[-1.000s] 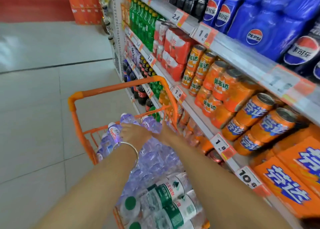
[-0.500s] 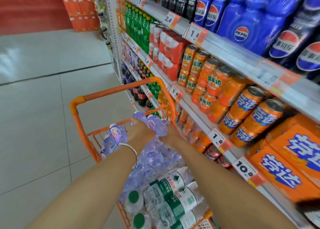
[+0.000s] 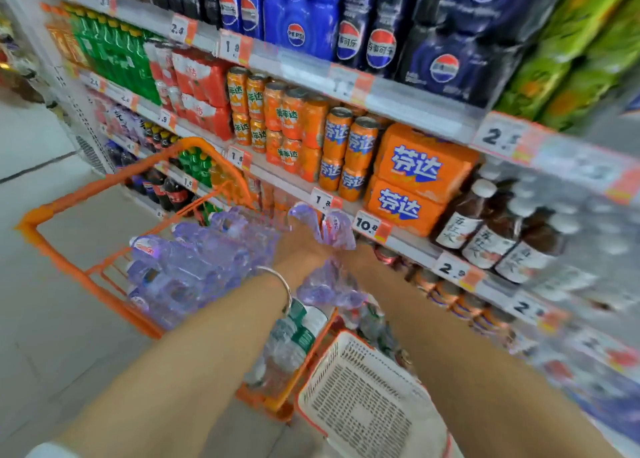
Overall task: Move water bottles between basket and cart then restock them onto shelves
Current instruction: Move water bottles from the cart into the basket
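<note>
The orange cart (image 3: 62,260) holds a heap of purple-tinted water bottles (image 3: 194,267) and several green-labelled bottles (image 3: 294,336) at its near end. Both my hands are raised together over the cart's right side. My left hand (image 3: 298,249), with a silver bangle on its wrist, grips a purple water bottle (image 3: 308,218). My right hand (image 3: 356,255) grips another purple bottle (image 3: 337,230) right beside it. The bottles' lower ends (image 3: 325,286) hang below my hands. Motion blur hides the fingers. A white mesh basket (image 3: 363,405) sits near my right forearm.
Drink shelves run along the right: orange soda cans (image 3: 291,128), orange multipacks (image 3: 415,180), brown tea bottles (image 3: 491,235), blue cola packs (image 3: 301,24) above. Price-tag rails (image 3: 367,225) edge each shelf close to my hands. Grey tiled floor (image 3: 52,336) lies to the left.
My hands have risen from the heap in the cart with purple bottles in them and moved right toward the shelf. My view has swung right, and the white basket has come into sight.
</note>
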Available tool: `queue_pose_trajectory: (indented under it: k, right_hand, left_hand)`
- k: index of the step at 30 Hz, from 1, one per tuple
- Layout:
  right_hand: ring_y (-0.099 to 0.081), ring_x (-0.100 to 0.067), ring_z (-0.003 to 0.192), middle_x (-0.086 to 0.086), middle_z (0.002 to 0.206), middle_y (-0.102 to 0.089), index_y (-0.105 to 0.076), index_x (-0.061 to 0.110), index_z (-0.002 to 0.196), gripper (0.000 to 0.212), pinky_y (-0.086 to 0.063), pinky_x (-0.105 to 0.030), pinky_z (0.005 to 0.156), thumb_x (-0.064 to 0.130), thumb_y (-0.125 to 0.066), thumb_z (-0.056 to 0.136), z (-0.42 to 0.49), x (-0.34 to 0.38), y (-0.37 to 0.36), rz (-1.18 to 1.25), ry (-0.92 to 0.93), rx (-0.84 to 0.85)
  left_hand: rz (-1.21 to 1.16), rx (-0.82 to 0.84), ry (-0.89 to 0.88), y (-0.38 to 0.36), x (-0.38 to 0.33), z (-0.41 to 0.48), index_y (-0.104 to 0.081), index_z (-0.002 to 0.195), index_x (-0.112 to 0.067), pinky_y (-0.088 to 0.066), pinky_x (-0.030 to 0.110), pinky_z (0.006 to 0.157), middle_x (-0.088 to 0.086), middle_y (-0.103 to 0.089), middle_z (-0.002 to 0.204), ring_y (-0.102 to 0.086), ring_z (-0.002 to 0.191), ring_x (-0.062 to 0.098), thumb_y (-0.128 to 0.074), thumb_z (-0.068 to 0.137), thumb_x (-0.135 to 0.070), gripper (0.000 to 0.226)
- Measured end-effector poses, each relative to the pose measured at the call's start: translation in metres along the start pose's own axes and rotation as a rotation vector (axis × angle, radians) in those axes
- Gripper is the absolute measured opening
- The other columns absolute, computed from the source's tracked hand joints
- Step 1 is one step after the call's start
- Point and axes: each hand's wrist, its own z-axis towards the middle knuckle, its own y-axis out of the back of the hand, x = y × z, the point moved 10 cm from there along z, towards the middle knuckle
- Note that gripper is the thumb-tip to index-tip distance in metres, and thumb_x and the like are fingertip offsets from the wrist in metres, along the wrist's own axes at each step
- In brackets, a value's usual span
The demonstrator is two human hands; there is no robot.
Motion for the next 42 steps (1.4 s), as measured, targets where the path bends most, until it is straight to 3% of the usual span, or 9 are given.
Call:
queue_pose_trajectory:
  k: [5,9,16,20,25,28,33,38,42]
  right_hand:
    - [-0.049,-0.019,0.076,-0.023,0.106,-0.060,-0.053,0.007,0.114,0.021,-0.039,-0.024,0.055,0.008,-0.060,0.095,-0.015,-0.084,0.079,0.058,-0.066,-0.089]
    - [-0.050,-0.021,0.074,-0.014,0.081,-0.053,-0.052,0.001,0.105,0.023,-0.040,-0.026,0.060,0.014,-0.065,0.091,-0.009,-0.165,0.130,0.098,-0.190,-0.214]
    - [-0.040,-0.011,0.058,-0.005,0.074,-0.044,-0.050,0.007,0.083,0.020,-0.037,-0.025,0.054,0.002,-0.069,0.085,0.015,-0.322,0.169,0.188,-0.327,-0.383]
    - [-0.050,-0.018,0.078,-0.014,0.101,-0.056,-0.048,-0.005,0.123,0.053,-0.044,-0.028,0.060,0.004,-0.076,0.078,0.050,-0.426,0.131,0.272,-0.388,-0.381]
    - [-0.049,-0.017,0.079,-0.013,0.108,-0.056,-0.041,-0.001,0.130,0.053,-0.039,-0.017,0.049,0.009,-0.069,0.086,0.112,-0.554,0.066,0.327,-0.453,-0.374]
    - [-0.055,-0.025,0.094,-0.013,0.116,-0.057,-0.045,0.004,0.121,0.056,-0.045,-0.032,0.072,0.017,-0.077,0.078,0.164,-0.630,0.020,0.345,-0.441,-0.391]
    - [-0.062,-0.028,0.096,-0.008,0.115,-0.056,-0.041,0.008,0.130,0.080,-0.056,-0.048,0.081,0.039,-0.081,0.068,0.277,-0.769,-0.051,0.239,-0.430,-0.401]
    - [-0.052,-0.034,0.123,-0.016,0.141,-0.046,-0.028,0.004,0.144,0.080,-0.047,-0.042,0.097,0.033,-0.073,0.085,0.304,-0.795,-0.090,0.209,-0.448,-0.411]
    - [-0.045,-0.036,0.129,-0.017,0.147,-0.038,-0.026,0.006,0.146,0.076,-0.045,-0.049,0.101,0.020,-0.071,0.086,0.320,-0.827,-0.124,0.263,-0.470,-0.421]
  left_hand:
    - [0.036,0.075,-0.074,-0.086,-0.055,-0.036,-0.010,0.150,-0.009,-0.047,0.040,0.096,0.015,-0.048,0.136,-0.053,0.120,0.037,-0.069,0.085,-0.037,0.092]
    - [0.088,0.202,-0.127,-0.178,-0.080,-0.046,-0.007,0.153,-0.013,-0.047,0.043,0.097,0.020,-0.049,0.137,-0.052,0.122,0.038,-0.064,0.086,-0.036,0.091]
    - [0.231,0.349,-0.128,-0.344,-0.051,-0.051,0.005,0.154,-0.009,-0.035,0.041,0.106,0.023,-0.035,0.148,-0.037,0.134,0.038,-0.060,0.092,-0.038,0.095]
    - [0.227,0.422,-0.037,-0.442,0.021,-0.031,0.014,0.152,-0.010,-0.025,0.046,0.114,0.022,-0.020,0.156,-0.027,0.141,0.039,-0.062,0.094,-0.031,0.098]
    - [0.267,0.499,0.030,-0.562,0.144,0.015,0.013,0.153,-0.021,-0.025,0.051,0.113,0.024,-0.015,0.157,-0.020,0.142,0.045,-0.058,0.094,-0.022,0.092]
    - [0.260,0.482,0.026,-0.614,0.203,0.043,0.012,0.154,-0.022,-0.028,0.049,0.113,0.023,-0.018,0.156,-0.027,0.140,0.042,-0.065,0.089,-0.026,0.101]
    - [0.258,0.421,0.024,-0.701,0.296,0.106,0.005,0.153,-0.031,-0.037,0.050,0.106,0.018,-0.030,0.151,-0.040,0.131,0.041,-0.069,0.083,-0.036,0.102]
    - [0.287,0.426,0.041,-0.756,0.361,0.152,0.008,0.153,-0.035,-0.043,0.050,0.101,0.017,-0.029,0.150,-0.042,0.127,0.040,-0.065,0.089,-0.023,0.097]
    - [0.281,0.430,-0.042,-0.779,0.391,0.168,-0.002,0.154,-0.030,-0.036,0.052,0.107,0.013,-0.032,0.152,-0.039,0.133,0.036,-0.067,0.086,-0.041,0.095]
